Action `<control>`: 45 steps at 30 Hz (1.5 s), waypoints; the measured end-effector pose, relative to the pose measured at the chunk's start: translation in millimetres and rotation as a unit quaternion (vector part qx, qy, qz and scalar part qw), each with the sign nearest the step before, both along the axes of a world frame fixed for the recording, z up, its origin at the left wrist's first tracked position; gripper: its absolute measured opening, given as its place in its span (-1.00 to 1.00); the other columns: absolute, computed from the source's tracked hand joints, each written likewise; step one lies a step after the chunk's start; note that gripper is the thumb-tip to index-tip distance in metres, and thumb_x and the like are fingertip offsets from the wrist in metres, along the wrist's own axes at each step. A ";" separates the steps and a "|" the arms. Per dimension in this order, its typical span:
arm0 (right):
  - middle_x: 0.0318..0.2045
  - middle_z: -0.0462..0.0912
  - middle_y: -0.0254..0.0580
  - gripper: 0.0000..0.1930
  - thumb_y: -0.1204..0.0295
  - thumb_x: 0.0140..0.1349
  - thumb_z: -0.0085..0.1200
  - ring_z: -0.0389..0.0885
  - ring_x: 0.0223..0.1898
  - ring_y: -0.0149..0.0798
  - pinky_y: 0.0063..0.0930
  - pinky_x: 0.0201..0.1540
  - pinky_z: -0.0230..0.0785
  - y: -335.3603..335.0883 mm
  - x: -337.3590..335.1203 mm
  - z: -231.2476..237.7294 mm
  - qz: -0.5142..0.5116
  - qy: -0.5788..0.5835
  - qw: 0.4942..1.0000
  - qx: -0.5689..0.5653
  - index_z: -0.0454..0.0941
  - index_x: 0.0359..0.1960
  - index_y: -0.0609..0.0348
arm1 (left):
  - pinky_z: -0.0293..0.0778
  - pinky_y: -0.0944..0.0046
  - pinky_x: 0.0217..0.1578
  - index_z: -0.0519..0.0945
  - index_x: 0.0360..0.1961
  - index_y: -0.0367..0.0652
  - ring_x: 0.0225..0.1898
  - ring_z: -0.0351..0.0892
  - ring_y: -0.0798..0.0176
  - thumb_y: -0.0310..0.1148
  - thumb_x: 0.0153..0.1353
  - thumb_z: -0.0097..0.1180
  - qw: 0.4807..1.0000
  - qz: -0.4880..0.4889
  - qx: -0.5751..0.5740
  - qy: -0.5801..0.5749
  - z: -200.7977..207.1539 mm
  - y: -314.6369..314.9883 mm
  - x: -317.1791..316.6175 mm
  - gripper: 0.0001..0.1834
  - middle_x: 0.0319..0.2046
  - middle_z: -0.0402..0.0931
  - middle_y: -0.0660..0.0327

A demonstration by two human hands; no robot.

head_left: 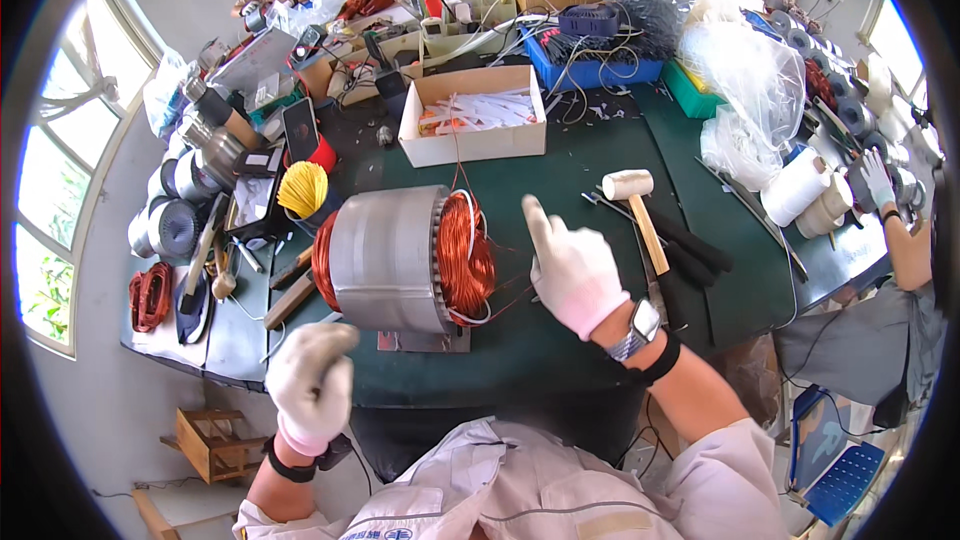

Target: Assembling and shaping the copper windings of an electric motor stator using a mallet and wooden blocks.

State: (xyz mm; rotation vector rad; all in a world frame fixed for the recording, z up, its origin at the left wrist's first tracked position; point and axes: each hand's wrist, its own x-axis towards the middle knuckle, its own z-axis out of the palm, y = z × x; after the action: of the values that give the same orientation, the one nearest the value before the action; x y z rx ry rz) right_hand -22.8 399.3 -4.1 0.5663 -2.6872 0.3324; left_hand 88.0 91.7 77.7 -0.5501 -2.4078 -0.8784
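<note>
- We have a grey metal motor core [390, 260] lying on its side near the middle of the green worktop [540, 365], with copper windings [466, 255] bulging from both ends.
- Under the motor core we see a flat metal plate [425, 342], its front edge showing.
- Our left hand [312, 380], in a white glove, is just in front of the motor core at its lower left, apart from it; its fingers are curled inward, and we cannot tell whether they pinch anything.
- Our right hand [575, 280], also gloved, is to the right of the copper windings, its index finger stretched out and the others bent.
- Fine copper wires reach from the windings toward our right hand; we cannot tell whether it pinches them.
- We wear a watch [646, 320] on the right wrist.
- To the right of that hand we see a mallet [628, 185] with a pale head and wooden handle, near some dark rods [690, 245].
- Behind the motor core stands an open cardboard box [470, 148] with white strips inside.
- Behind the core's left end we have a bunch of yellow sticks [303, 188] in a dark cup.
- At far right we see a co-worker's gloved hand [877, 180].
</note>
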 end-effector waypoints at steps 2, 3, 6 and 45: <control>-0.32 0.60 -0.16 -0.39 0.45 0.21 0.10 0.67 -0.48 -0.13 -0.29 -0.36 0.55 -4.4 -17.7 30.6 0.021 0.082 0.993 0.085 0.35 0.35 0.22 | 0.58 0.21 -0.11 0.67 -0.22 -0.36 -0.24 0.71 0.03 -0.79 0.00 0.01 0.996 0.069 0.058 -0.029 -1.4 -9.7 -1.2 -0.67 -0.27 0.70 0.01; -0.33 0.59 -0.21 -0.46 0.41 0.27 0.03 0.67 -0.49 -0.18 -0.35 -0.39 0.54 -6.8 -28.2 41.7 0.050 0.102 0.990 0.086 0.39 0.32 0.20 | 0.55 0.26 -0.08 0.66 -0.20 -0.36 -0.22 0.70 0.13 -0.80 0.09 -0.03 0.992 0.098 0.069 -0.036 -7.1 -16.0 -0.1 -0.68 -0.25 0.69 0.05; -0.03 0.61 -0.09 -0.41 0.57 0.22 0.02 0.72 -0.42 -0.10 -0.26 -0.34 0.61 -6.2 -56.4 62.5 0.186 0.076 0.979 -0.038 0.36 0.36 0.13 | 0.54 0.31 -0.08 0.65 -0.17 -0.36 -0.21 0.68 0.25 -0.79 0.19 -0.06 0.970 0.149 0.168 -0.094 -21.6 -25.9 4.2 -0.71 -0.25 0.68 0.10; -0.43 0.71 -0.02 -0.88 0.37 0.40 0.12 0.73 -0.36 0.10 -0.11 -0.29 0.58 34.3 20.4 -58.2 0.062 -0.072 0.961 -0.261 0.60 -0.17 0.12 | 0.58 0.30 -0.18 0.65 -0.03 -0.36 -0.26 0.67 0.31 -0.65 0.35 0.00 0.958 0.126 0.131 -0.222 -102.5 -32.7 27.3 -0.75 -0.26 0.68 0.15</control>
State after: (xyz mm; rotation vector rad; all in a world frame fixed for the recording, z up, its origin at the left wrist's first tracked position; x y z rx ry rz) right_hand -2.5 433.5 -62.3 0.5584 -2.5410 1.1115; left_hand 115.3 59.0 -24.9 0.0668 -2.6061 -1.2862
